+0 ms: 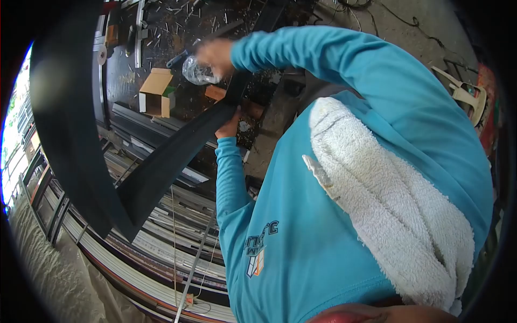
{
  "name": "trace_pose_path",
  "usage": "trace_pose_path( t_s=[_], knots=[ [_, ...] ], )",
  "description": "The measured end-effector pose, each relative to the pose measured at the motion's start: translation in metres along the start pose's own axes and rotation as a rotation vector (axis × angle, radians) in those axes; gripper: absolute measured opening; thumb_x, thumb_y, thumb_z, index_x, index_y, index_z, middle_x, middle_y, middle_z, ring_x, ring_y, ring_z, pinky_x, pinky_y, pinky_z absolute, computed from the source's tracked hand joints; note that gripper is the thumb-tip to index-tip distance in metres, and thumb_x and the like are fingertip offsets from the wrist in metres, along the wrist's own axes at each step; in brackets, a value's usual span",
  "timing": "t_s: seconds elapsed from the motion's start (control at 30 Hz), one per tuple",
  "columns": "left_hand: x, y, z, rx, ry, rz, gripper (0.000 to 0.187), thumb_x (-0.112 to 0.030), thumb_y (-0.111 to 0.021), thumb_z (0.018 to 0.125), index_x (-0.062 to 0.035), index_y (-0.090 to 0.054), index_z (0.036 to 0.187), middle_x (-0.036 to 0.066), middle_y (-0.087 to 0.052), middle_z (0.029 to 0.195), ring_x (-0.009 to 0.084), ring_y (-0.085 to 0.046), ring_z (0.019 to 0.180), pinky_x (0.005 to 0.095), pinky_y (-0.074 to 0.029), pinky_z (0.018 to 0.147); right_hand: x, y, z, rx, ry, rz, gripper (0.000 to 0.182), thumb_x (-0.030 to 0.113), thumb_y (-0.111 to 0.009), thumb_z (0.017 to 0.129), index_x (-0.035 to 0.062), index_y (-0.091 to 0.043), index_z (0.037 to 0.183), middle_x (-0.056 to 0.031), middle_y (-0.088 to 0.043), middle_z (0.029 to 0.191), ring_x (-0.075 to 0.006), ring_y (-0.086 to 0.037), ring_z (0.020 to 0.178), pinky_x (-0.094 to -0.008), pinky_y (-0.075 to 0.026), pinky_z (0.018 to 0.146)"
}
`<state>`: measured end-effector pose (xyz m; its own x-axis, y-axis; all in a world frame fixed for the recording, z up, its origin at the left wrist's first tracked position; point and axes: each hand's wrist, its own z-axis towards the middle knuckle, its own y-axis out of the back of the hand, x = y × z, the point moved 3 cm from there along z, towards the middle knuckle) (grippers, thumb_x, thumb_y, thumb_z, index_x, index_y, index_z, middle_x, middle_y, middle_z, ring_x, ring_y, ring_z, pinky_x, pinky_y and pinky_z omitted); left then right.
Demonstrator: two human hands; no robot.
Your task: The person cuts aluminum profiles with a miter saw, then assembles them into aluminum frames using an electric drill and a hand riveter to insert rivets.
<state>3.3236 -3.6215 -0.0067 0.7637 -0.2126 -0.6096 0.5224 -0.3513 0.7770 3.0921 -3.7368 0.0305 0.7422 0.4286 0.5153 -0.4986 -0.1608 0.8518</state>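
My left hand (230,126) is closed around the edge of a long black profile (172,145), which runs from the dark worktable down to the lower left. Over the table, my right hand (216,57) is smeared by motion. A dark elongated object (229,29) shows just beyond it, and I cannot make out whether the hand holds it. Close to the right hand lies a clear plastic bag (198,72). An open cardboard box (156,92) stands to its left, and a small orange-brown box (215,92) is below it.
A second broad black length (70,118) fills the left side, meeting the profile near its lower end. Below are racks of stacked metal profiles (156,264). Small metal pieces litter the worktable (121,75). Cables (414,24) lie on the floor, near a pale chair (468,99).
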Motion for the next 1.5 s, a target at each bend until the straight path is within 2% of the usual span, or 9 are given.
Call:
trace_pose_path(
  t_s=[0.1,0.27,0.4,0.77,0.87,0.97,1.17,1.37,1.5],
  knots=[
    [-0.001,-0.002,0.004,-0.036,-0.075,0.199,0.047,-0.046,-0.074,0.075,-0.0069,-0.070,0.102,0.012,-0.069,0.103,0.0324,-0.064,0.097,0.0402,-0.043,0.095,-0.047,0.000,0.025,-0.038,-0.308,-0.136,0.046,0.025,-0.059,0.079,0.0081,-0.053,0.121,-0.0145,-0.053,0.120,-0.0307,-0.051,0.114,-0.0463,-0.042,0.094],
    [-0.026,0.007,0.003,-0.077,-0.115,0.146,0.041,-0.044,-0.073,0.076,-0.0076,-0.072,0.096,0.010,-0.071,0.095,0.0295,-0.067,0.087,0.0373,-0.050,0.084,-0.059,-0.029,0.036,0.286,-0.202,-0.266,0.038,0.019,-0.061,0.079,0.0080,-0.056,0.116,-0.0114,-0.055,0.115,-0.0294,-0.055,0.108,-0.0419,-0.048,0.086],
    [-0.030,0.009,0.003,-0.079,-0.123,0.174,0.038,-0.037,-0.078,0.072,-0.0076,-0.072,0.096,0.009,-0.071,0.095,0.0279,-0.067,0.086,0.0367,-0.050,0.084,-0.060,-0.023,0.033,-0.288,-0.228,-0.254,0.035,0.013,-0.065,0.075,0.0073,-0.058,0.109,-0.0109,-0.060,0.108,-0.0290,-0.058,0.106,-0.0408,-0.048,0.087],
    [-0.021,0.004,0.000,-0.166,-0.151,0.114,0.044,-0.024,-0.086,0.065,-0.0038,-0.069,0.101,0.009,-0.068,0.101,0.0213,-0.064,0.093,0.0346,-0.048,0.088,-0.067,0.011,0.057,-0.003,-0.357,0.040,0.041,0.013,-0.064,0.075,0.0011,-0.054,0.113,-0.0222,-0.065,0.104,-0.0354,-0.063,0.101,-0.0431,-0.051,0.085],
    [-0.023,0.014,0.000,-0.091,0.030,-0.314,0.039,-0.014,-0.085,0.067,-0.0002,-0.069,0.099,0.009,-0.069,0.100,0.0190,-0.064,0.092,0.0336,-0.049,0.087,-0.050,0.051,0.007,-0.100,-0.537,0.417,0.042,0.023,-0.058,0.077,0.0002,-0.061,0.112,-0.0163,-0.068,0.102,-0.0277,-0.066,0.096,-0.0411,-0.051,0.083],
    [-0.052,0.037,-0.003,-0.153,0.032,-0.641,0.039,-0.007,-0.086,0.064,0.0011,-0.068,0.098,0.008,-0.068,0.101,0.0195,-0.064,0.089,0.0341,-0.050,0.084,-0.014,0.052,-0.108,-0.133,-0.382,0.972,0.033,0.010,-0.050,0.086,0.0039,-0.049,0.118,-0.0072,-0.059,0.074,-0.0157,-0.061,0.064,-0.0302,-0.050,0.052],
    [-0.043,0.046,0.001,-0.198,-0.174,-0.226,0.039,-0.006,-0.086,0.064,0.0027,-0.067,0.098,0.009,-0.068,0.097,0.0186,-0.064,0.086,0.0326,-0.050,0.082,0.036,-0.005,-0.223,-0.083,-0.468,1.522,0.026,0.012,-0.044,0.093,0.0028,-0.050,0.116,-0.0002,-0.055,0.076,-0.0035,-0.050,0.053,-0.0200,-0.044,0.047],
    [-0.032,0.047,-0.003,-0.232,-0.038,-0.288,0.041,-0.007,-0.086,0.065,0.0021,-0.066,0.099,0.009,-0.067,0.099,0.0192,-0.063,0.088,0.0334,-0.050,0.084,0.087,-0.051,-0.236,-0.366,-0.596,1.229,0.023,0.017,-0.043,0.095,0.0038,-0.050,0.112,-0.0057,-0.056,0.070,-0.0142,-0.055,0.060,-0.0328,-0.045,0.056],
    [-0.026,0.048,-0.003,-0.190,-0.064,-0.214,0.041,-0.004,-0.083,0.069,0.0025,-0.064,0.104,0.010,-0.066,0.104,0.0176,-0.063,0.091,0.0313,-0.050,0.087,0.086,-0.066,-0.219,-0.231,-0.473,1.255,0.022,0.018,-0.044,0.094,0.0036,-0.048,0.109,-0.0077,-0.057,0.069,-0.0192,-0.057,0.064,-0.0375,-0.045,0.061]
  ],
)
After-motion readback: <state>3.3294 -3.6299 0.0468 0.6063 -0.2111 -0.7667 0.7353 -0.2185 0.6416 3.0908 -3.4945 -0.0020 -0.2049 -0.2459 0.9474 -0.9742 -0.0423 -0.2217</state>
